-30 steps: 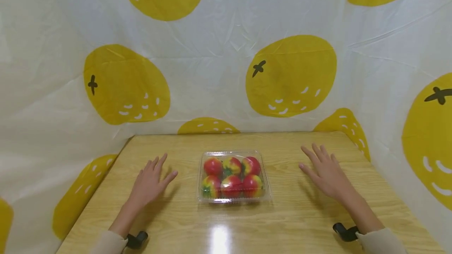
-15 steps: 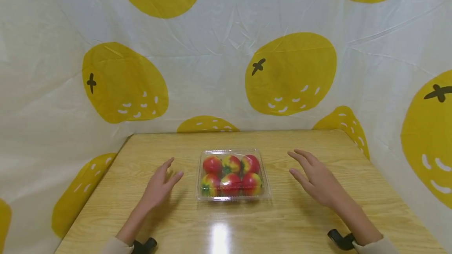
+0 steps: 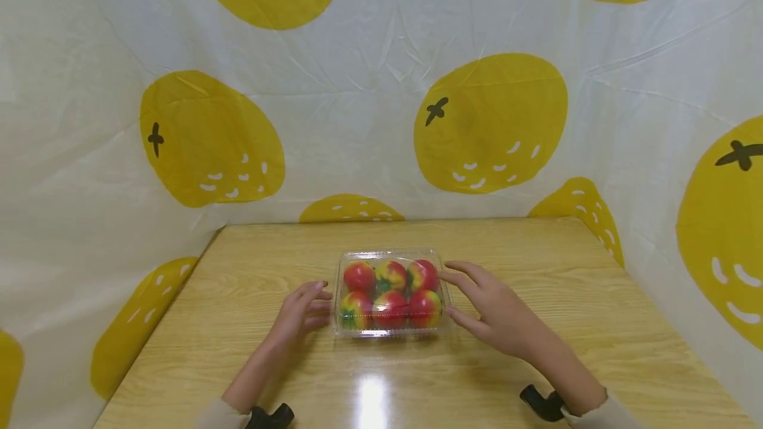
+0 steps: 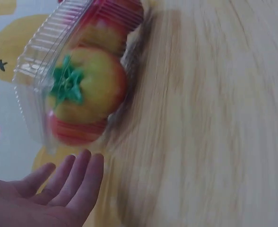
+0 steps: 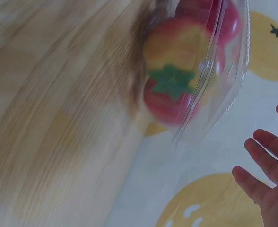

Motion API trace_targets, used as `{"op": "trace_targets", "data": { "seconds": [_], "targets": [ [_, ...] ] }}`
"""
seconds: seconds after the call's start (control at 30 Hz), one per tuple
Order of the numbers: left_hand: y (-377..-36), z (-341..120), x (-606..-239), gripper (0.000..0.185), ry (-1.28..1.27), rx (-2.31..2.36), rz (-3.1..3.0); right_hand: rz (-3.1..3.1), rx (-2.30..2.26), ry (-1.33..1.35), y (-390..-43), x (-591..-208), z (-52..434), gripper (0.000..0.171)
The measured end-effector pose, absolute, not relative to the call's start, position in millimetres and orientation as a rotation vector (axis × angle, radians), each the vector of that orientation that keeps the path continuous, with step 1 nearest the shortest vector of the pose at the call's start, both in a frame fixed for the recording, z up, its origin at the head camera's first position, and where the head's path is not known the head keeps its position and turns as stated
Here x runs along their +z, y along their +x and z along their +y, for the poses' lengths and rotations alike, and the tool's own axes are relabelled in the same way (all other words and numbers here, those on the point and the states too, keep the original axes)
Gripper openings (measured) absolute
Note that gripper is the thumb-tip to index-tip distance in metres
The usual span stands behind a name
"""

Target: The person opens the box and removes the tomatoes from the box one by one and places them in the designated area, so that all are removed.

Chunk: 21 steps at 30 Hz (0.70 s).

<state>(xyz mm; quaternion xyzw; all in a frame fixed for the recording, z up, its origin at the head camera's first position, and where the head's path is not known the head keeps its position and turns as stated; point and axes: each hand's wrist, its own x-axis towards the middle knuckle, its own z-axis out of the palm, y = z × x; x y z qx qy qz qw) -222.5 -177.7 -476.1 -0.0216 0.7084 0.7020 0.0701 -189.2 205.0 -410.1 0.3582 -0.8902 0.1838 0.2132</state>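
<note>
A clear plastic clamshell box (image 3: 393, 333) rests on the wooden table, holding several red-and-yellow tomatoes (image 3: 390, 310) in two rows under its lid. Green star-shaped stalk tops show on a tomato (image 4: 101, 87) in the left wrist view and on another tomato (image 5: 167, 101) in the right wrist view. My left hand (image 3: 296, 313) is beside the box's left side, fingers loosely extended and fingertips close to its wall. On the opposite side my right hand (image 3: 499, 313) has its fingers spread, fingertips right at the box's right edge. Neither hand is curled round the box.
The wooden table (image 3: 238, 263) ends against a pale curtain (image 3: 352, 138) printed with large yellow fruit, which hangs at the back and both sides. A black wrist mount (image 3: 271, 416) sits under the left wrist, and another black mount (image 3: 542, 404) under the right.
Both hands have moved inward from either side, the left one rightward and the right one leftward, to the box's sides. The box has stayed in place on the table.
</note>
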Motion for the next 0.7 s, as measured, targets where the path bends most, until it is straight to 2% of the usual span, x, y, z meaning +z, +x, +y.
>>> {"op": "trace_targets", "data": {
  "seconds": [0.17,0.3,0.47,0.7],
  "targets": [
    [-225,-170,-488,0.052,-0.126,2.127,1.995,-2.430,0.518,1.096,-189,-412,185,0.064],
    [-227,-169,-495,0.041,-0.127,2.139,1.924,-2.395,0.508,1.160,-190,-414,170,0.064],
    [-230,-170,-498,0.029,-0.135,2.191,1.862,-2.393,0.483,1.180,-193,-419,157,0.065],
    [-238,-168,-498,0.022,-0.138,2.260,1.817,-2.429,0.515,1.213,-200,-423,146,0.064]
  ]
}}
